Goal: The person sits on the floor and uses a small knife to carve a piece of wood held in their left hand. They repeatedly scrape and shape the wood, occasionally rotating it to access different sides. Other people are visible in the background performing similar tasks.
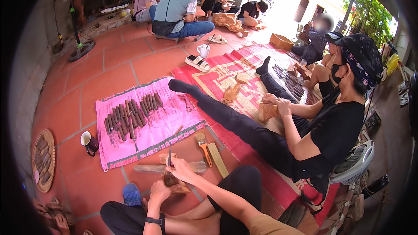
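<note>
My left hand [160,191], low in the middle, is closed around a brown wooden piece [170,177]. My right hand [183,170] grips a narrow hand tool [169,156], whose grey blade points up and away; its lower part is hidden by my fingers. Pale wood shows just under and behind my hands. A long weathered wooden bar [146,168] lies on the floor beyond them. To the right are a flat paintbrush [203,148] with an orange handle and a yellowish rectangular block [217,159].
Dark-handled carving tools [128,119] lie on a pink cloth [170,126]. Left are a mug [89,142] and a round woven tray [51,178]; a blue slipper [131,195] lies near my knee. At right a seated co-worker [335,122] holds a wood carving [267,112] on the red mat.
</note>
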`<move>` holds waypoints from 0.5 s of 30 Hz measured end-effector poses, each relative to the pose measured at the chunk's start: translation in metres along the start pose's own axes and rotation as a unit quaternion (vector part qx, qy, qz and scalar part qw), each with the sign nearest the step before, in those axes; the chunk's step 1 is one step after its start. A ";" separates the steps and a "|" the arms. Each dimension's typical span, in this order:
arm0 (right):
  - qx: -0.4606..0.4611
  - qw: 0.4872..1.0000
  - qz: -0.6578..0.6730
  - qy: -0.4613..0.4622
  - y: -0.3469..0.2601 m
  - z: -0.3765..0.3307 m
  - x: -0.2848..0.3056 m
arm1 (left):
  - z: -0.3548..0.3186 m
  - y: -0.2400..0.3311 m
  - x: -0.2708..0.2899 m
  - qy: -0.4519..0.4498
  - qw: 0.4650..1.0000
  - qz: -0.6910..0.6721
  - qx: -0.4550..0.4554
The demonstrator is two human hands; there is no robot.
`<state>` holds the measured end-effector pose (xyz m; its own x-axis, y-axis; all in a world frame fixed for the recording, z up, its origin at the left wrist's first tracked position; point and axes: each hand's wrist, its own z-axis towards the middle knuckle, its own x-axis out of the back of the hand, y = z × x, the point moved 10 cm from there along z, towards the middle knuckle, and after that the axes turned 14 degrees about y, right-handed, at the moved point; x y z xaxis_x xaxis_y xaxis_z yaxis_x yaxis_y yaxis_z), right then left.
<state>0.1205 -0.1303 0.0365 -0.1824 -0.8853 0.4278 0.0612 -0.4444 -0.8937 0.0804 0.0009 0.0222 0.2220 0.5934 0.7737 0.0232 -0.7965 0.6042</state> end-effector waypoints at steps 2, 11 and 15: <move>0.011 0.999 -0.008 -0.032 -0.015 -0.010 -0.009 | 0.001 -0.008 -0.001 -0.002 1.000 -0.014 -0.001; 0.030 1.000 -0.006 -0.002 -0.008 -0.005 -0.007 | 0.002 -0.002 0.001 0.011 1.000 -0.020 -0.010; 0.030 0.998 -0.027 -0.040 0.008 -0.014 -0.014 | 0.002 0.001 -0.003 0.005 1.000 -0.013 -0.014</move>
<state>0.1095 -0.1190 0.0215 -0.1091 -0.8668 0.4866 0.1122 -0.4971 -0.8604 0.0820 -0.0023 0.0201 0.2111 0.6155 0.7593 0.0016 -0.7771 0.6294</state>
